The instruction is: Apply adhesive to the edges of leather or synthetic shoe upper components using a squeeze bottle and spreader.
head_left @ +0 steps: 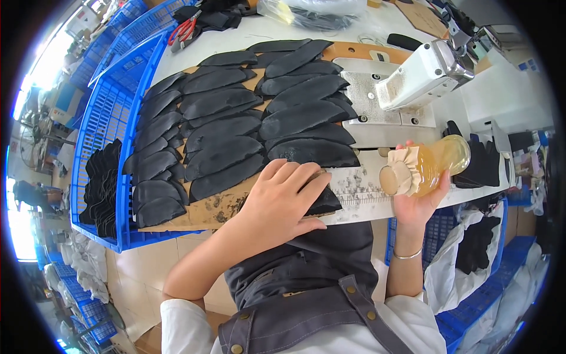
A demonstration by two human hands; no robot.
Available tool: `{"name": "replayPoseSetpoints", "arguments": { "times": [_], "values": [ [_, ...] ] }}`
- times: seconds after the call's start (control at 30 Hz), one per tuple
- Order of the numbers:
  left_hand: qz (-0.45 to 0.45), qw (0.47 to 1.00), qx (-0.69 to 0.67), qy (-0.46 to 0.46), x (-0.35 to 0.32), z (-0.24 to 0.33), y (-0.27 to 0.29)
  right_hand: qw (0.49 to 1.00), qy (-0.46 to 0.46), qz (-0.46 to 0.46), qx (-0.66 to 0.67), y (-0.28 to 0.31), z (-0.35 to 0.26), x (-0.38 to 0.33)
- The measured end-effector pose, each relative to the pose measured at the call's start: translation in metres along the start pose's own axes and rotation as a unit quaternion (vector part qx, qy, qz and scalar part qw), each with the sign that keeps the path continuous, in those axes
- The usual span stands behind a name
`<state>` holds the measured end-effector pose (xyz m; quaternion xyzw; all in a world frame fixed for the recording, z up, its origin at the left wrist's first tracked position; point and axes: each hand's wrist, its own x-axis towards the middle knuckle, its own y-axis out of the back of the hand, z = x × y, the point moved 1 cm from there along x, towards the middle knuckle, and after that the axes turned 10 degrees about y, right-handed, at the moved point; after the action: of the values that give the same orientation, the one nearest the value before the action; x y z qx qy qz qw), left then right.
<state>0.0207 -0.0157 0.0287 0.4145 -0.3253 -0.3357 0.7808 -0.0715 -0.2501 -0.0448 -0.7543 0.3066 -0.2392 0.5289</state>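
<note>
My left hand [282,200] bends over the near edge of a brown board [212,203], its fingers curled across a black curved piece [325,203]. The thumb lies along the edge, and part of that piece is under the hand. Rows of overlapping black leaf-shaped pieces [224,156] cover the board, left of and beyond my hand. In my right hand [413,203] is a glass jar [429,167] of yellowish liquid, tipped on its side. Its capped end, wrapped in beige tape, points left; my fingers go round behind it.
A white sewing machine [415,76] stands at the right on the white table. Blue plastic crates [125,218] with stacked black pieces [100,189] flank the left side. Red-handled pliers [184,30] lie at the far left. More black pieces [480,165] lie beyond the jar.
</note>
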Motion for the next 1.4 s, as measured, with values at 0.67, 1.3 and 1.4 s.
{"name": "replayPoseSetpoints", "arguments": {
  "times": [0.67,1.3,1.4],
  "values": [
    [-0.009,0.999,-0.026,-0.033,0.001,-0.006,-0.006,0.998,-0.048,-0.024,0.045,0.0,-0.002,0.0],
    [0.013,0.999,0.015,-0.049,-0.007,0.002,-0.019,1.0,-0.008,0.015,-0.007,-0.005,-0.001,-0.002],
    [0.02,0.999,-0.015,-0.03,-0.004,0.0,-0.02,1.0,-0.005,0.016,-0.011,-0.006,0.0,-0.003]
  ]
}}
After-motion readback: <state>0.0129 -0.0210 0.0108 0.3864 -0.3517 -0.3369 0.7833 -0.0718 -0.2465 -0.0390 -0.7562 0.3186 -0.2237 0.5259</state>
